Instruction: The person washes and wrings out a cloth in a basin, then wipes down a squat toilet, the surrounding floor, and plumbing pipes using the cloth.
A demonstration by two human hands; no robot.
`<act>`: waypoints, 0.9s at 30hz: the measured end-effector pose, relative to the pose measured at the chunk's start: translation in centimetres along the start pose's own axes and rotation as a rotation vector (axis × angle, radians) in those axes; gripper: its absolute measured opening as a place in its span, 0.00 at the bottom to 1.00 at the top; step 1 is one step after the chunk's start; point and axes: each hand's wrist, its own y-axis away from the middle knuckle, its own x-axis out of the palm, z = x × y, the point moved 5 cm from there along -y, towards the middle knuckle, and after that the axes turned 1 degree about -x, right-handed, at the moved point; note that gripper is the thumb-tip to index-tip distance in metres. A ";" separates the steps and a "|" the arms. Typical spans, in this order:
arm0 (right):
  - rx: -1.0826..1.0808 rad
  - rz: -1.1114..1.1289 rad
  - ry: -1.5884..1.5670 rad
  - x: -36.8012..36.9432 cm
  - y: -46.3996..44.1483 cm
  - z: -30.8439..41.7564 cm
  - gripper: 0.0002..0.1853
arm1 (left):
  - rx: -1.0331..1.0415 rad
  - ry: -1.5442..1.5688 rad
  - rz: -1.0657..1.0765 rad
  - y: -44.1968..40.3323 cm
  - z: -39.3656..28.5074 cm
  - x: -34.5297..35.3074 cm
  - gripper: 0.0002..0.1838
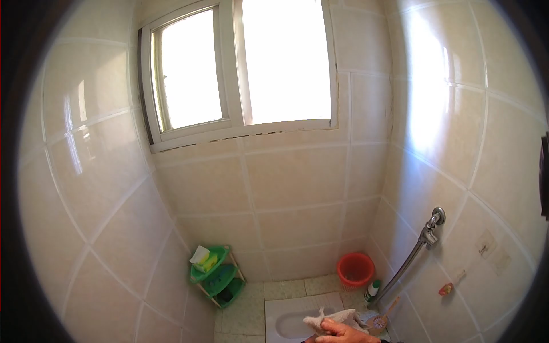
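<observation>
At the bottom edge, my right hand (345,332) is closed on a crumpled white cloth (330,318), with the thumb and fingers pressed on it. The cloth hangs over the white squat toilet (281,311) in the floor. A sliver of skin to the left of it looks like my left hand (311,339); its fingers are hidden and cut off by the frame. Just beyond my right hand, a round-headed brush (377,323) with a long handle leans near the right wall.
A green corner shelf (213,277) holding a yellow-green tissue pack (204,260) stands at left. A red bucket (355,270) sits in the back right corner beside a green-and-white bottle (373,289). A metal pipe with a valve (428,234) runs down the right wall. Above is a window (231,63).
</observation>
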 end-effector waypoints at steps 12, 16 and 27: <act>0.151 -0.350 -0.426 -6.6 6.0 -5.5 0.23 | 0.087 -0.304 0.097 -3.7 -2.0 0.4 0.25; 0.200 -0.732 0.534 -12.7 13.0 -8.7 0.18 | 0.109 -0.164 0.193 -9.7 -1.5 5.0 0.27; 0.485 -1.116 0.399 -17.0 29.7 -4.5 0.13 | 0.536 -0.108 0.384 -24.8 -10.1 26.9 0.20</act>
